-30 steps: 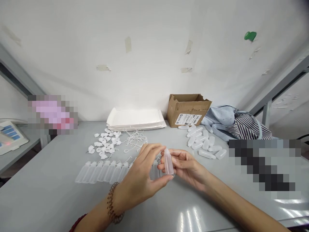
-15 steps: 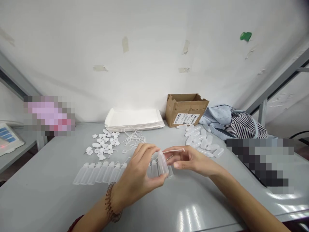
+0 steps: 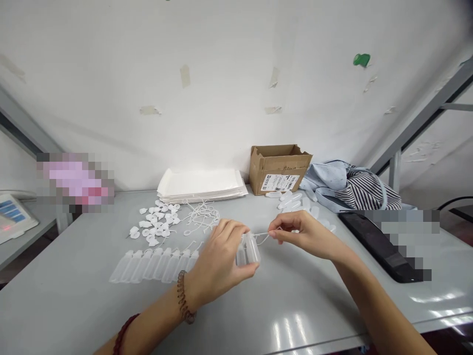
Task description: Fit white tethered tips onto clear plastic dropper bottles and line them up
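My left hand (image 3: 225, 259) holds a small translucent plastic bottle (image 3: 253, 248) between thumb and fingertips, tilted above the table. A thin white cord (image 3: 261, 233) runs from the bottle's top to my right hand (image 3: 301, 232), whose thumb and forefinger pinch it. To the left of my left hand, several similar bottles (image 3: 151, 265) lie side by side in a row, some with cords at their necks. Part of that row is hidden behind my left hand. Loose white cords (image 3: 201, 216) and small white caps (image 3: 157, 222) lie in piles behind the row.
More loose bottles (image 3: 290, 199) lie behind my right hand, partly hidden by it. A cardboard box (image 3: 279, 170), a stack of white sheets (image 3: 201, 185) and a bundle of striped and blue cloth (image 3: 369, 190) stand along the wall. A black phone-like device (image 3: 384, 246) lies at right.
My right hand has closed its thumb and forefinger on the cord and drawn it out to the right of the bottle. My left hand still grips the bottle. The view has shifted slightly.
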